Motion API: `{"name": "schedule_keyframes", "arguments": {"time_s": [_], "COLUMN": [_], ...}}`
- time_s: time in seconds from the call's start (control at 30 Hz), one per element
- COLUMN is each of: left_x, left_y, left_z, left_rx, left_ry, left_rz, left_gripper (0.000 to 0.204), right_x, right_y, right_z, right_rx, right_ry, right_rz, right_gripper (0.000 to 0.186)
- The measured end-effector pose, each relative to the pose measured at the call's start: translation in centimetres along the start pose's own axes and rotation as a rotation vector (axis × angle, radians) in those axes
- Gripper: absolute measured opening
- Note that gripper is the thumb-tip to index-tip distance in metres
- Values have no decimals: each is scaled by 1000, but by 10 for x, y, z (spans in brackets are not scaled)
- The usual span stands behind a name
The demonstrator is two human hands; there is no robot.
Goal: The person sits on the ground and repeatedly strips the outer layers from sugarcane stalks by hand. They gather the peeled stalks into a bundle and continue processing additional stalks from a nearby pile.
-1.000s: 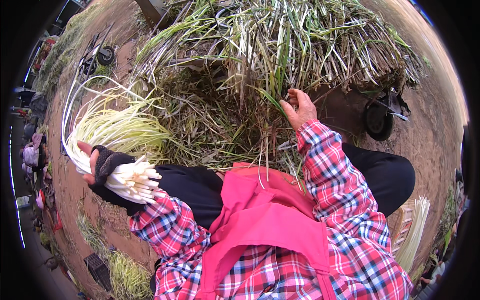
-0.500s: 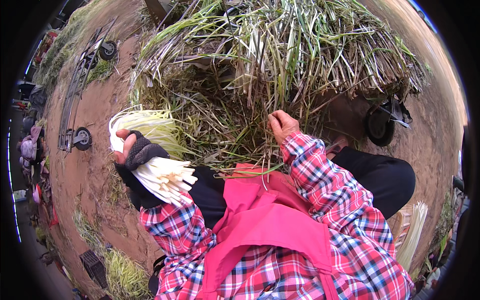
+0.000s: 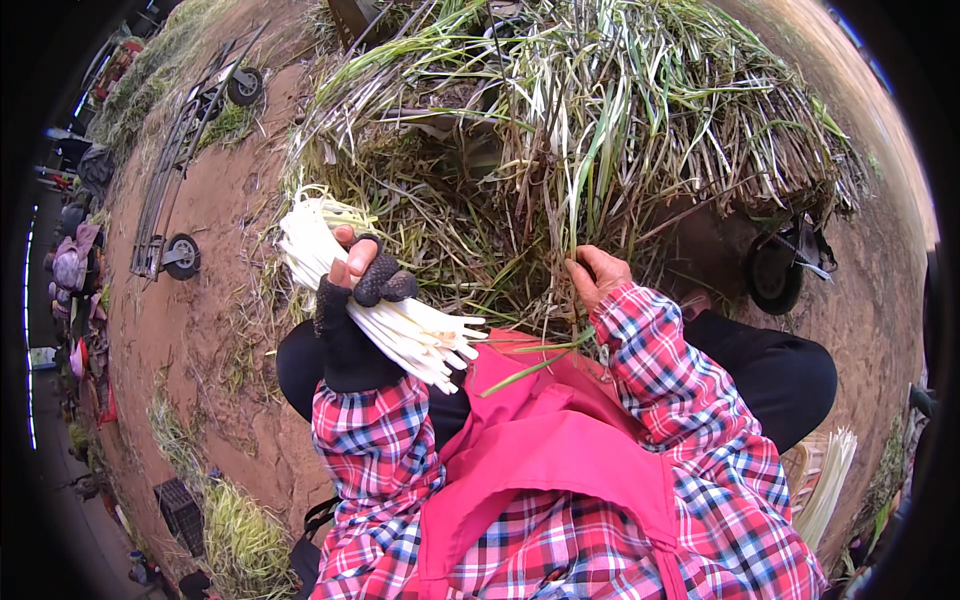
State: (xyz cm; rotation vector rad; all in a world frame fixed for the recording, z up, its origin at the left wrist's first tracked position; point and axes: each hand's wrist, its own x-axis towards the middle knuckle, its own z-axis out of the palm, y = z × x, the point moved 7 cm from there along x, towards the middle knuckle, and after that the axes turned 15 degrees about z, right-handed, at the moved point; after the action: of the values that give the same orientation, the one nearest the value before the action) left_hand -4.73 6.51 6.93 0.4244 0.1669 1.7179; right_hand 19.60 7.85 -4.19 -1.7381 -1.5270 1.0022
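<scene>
My left hand (image 3: 360, 290), in a dark fingerless glove, is closed round a bundle of pale white stalks (image 3: 420, 342), their cut ends toward the lower right and pale leafy tops at the upper left. My right hand (image 3: 598, 280) pinches a few long green and straw-coloured leaves (image 3: 585, 200) hanging from the pile of leafy stalks (image 3: 690, 110) in front of me. My pink apron (image 3: 540, 450) lies over my lap, with loose green blades across it.
A wheel (image 3: 770, 270) shows under the pile at right. A metal trolley frame (image 3: 165, 210) lies on the dirt floor (image 3: 200, 360) at left. A black crate (image 3: 178, 517) and yellow-green leaves (image 3: 240, 540) are at lower left. An upright bundle of pale stalks (image 3: 830, 480) stands at lower right.
My left hand has moved right with the bundle, toward the middle, turning so its tops point up-left. My right hand dipped and closed on the hanging leaves, then shifted slightly right.
</scene>
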Motion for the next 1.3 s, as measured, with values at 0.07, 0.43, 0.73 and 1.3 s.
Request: {"name": "schedule_keyframes", "arguments": {"time_s": [0.07,0.43,0.73,1.3], "left_x": [-6,-5,-16,-11], "left_y": [-8,-71,-105,-104], "left_z": [0,-41,-66,-53], "left_rx": [122,780,824,620], "left_ry": [19,8,-18,165], "left_rz": [-5,-135,-330,-253], "left_gripper": [28,26,31,36], "right_x": [-17,-41,-34,-14], "right_y": [-28,-74,-59,27], "right_z": [-12,10,16,-11], "right_rx": [169,-53,-111,45], "right_ry": [-106,-181,-323,-1], "right_rz": [-47,-352,-251,248], "right_gripper": [12,11,11,16]}}
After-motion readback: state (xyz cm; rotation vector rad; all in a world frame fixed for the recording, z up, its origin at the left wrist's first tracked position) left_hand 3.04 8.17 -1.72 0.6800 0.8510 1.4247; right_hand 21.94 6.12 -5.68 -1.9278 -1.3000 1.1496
